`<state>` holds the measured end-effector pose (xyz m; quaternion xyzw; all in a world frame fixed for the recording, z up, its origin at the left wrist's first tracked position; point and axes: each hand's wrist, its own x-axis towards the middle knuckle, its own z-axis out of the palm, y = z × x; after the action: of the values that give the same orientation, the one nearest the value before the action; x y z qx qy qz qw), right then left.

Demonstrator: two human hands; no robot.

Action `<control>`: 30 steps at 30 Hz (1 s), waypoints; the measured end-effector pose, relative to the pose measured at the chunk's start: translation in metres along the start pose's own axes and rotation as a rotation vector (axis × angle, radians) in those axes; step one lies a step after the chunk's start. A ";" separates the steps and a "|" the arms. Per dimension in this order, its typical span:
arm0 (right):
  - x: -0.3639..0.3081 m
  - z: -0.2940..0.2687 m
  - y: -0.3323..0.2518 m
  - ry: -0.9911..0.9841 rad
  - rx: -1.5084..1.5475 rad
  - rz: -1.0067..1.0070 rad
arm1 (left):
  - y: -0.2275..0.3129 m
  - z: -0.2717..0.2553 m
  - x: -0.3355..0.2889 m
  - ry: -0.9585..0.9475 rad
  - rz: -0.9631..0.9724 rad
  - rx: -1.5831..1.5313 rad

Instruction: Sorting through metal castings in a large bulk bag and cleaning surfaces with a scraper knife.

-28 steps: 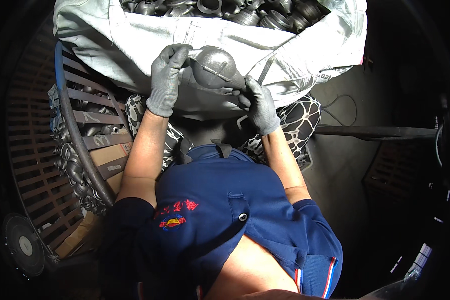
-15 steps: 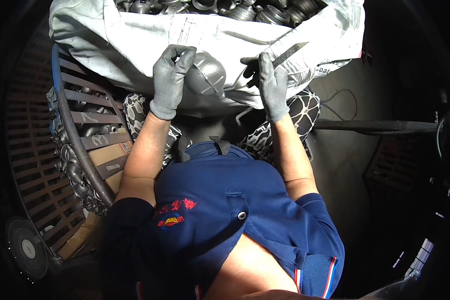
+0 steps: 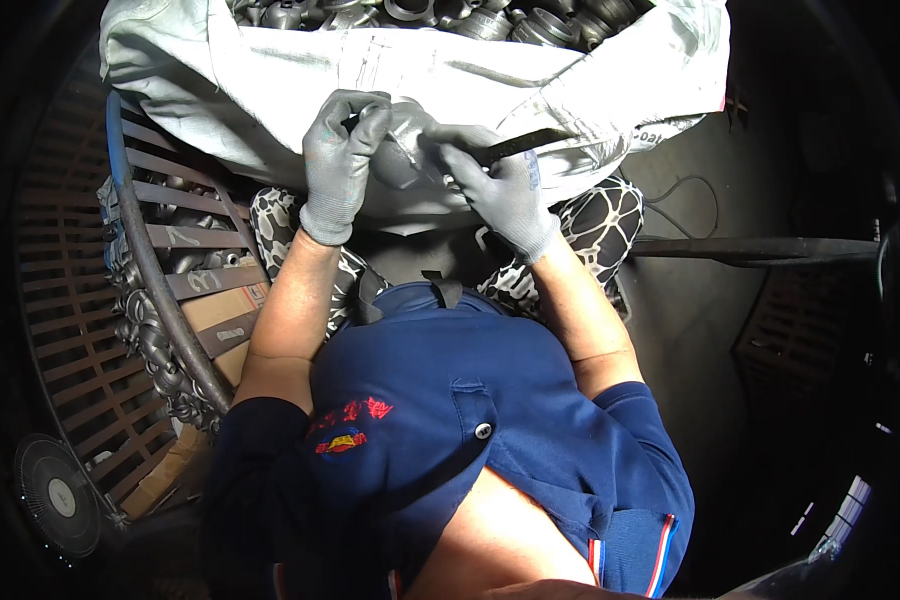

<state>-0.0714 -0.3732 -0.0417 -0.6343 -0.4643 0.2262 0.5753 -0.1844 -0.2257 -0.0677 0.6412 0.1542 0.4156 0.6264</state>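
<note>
My left hand (image 3: 340, 150), in a grey coated glove, grips the edge of a rounded grey metal casting (image 3: 402, 145) with a raised rib across it. Its fingers are closed on the casting's left side. On the other side, my gloved right hand (image 3: 500, 185) is closed around a dark, flat, bar-shaped tool (image 3: 530, 145). One end of the tool sticks out to the right past the hand. The fingers of my right hand reach over the casting's right side and partly cover it. The tool's working end is hidden or blurred there.
A white woven sack (image 3: 270, 75) lies in front, with several grey metal castings (image 3: 485, 25) in its open top. To my left stands a slatted metal basket (image 3: 185, 235) with more castings and cardboard. A round fan (image 3: 58, 495) is at lower left; a dark bar (image 3: 760, 250) extends at right.
My right hand has moved left with the dark tool, from beside the casting to its right side, and the tool has tilted flatter. My left hand and the casting stay nearly in place.
</note>
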 end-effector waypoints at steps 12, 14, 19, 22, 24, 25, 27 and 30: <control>-0.052 -0.019 0.042 -0.091 0.342 0.449 | 0.006 -0.002 0.012 -0.106 0.037 -0.258; -0.061 -0.022 0.037 -0.232 0.714 0.462 | 0.012 0.007 0.007 -0.064 -0.103 -0.386; -0.069 -0.026 0.026 -0.173 0.833 0.448 | 0.003 0.022 0.013 -0.098 -0.217 -0.529; -0.063 -0.031 0.010 -0.115 0.682 0.491 | 0.001 0.032 0.014 -0.036 -0.339 -0.591; -0.066 -0.033 0.024 -0.120 0.696 0.360 | 0.004 0.034 0.012 -0.057 -0.467 -0.701; -0.071 -0.033 0.026 -0.121 0.742 0.387 | 0.013 0.037 0.008 -0.081 -0.562 -0.783; -0.072 -0.034 0.026 -0.141 0.834 0.416 | 0.013 0.046 0.008 -0.153 -0.459 -0.616; -0.075 -0.040 0.025 -0.106 0.813 0.436 | 0.013 0.047 0.019 -0.307 -0.146 -0.087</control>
<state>-0.0649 -0.4555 -0.0741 -0.4276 -0.2224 0.5378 0.6917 -0.1430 -0.2466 -0.0430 0.6565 0.0849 0.2726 0.6982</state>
